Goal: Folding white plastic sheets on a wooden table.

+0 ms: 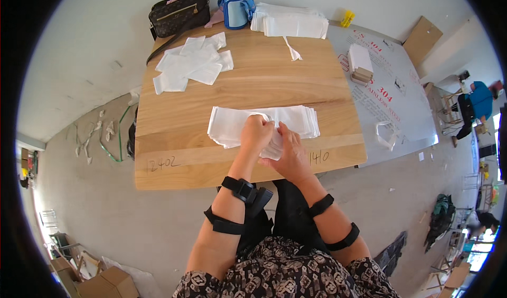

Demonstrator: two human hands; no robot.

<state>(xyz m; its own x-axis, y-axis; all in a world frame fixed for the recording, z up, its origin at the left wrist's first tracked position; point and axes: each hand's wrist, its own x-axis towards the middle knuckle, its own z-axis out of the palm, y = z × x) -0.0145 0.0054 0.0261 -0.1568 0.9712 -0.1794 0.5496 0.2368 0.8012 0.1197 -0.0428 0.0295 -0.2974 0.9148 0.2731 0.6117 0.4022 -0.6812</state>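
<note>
A stack of thin white flat pieces [227,124], paper or cloth, lies across the wooden table in front of me. Over its middle my left hand [255,133] is closed in a pinch at the top of one white piece [271,151]. My right hand [292,154] grips the same piece from the right, fingers bent along its side and thumb underneath. The piece hangs toward me between both hands, bunched or folded; its upper part is hidden by my fingers. Further back at the left lies a loose heap of similar white pieces [195,63].
Along the wooden table's [253,87] far edge stand a dark bag [179,14], a blue bottle [235,10] and a thick white stack [293,22]. To the right, a grey sheet-covered surface [391,102] carries a white box [360,63]. Other people sit far right.
</note>
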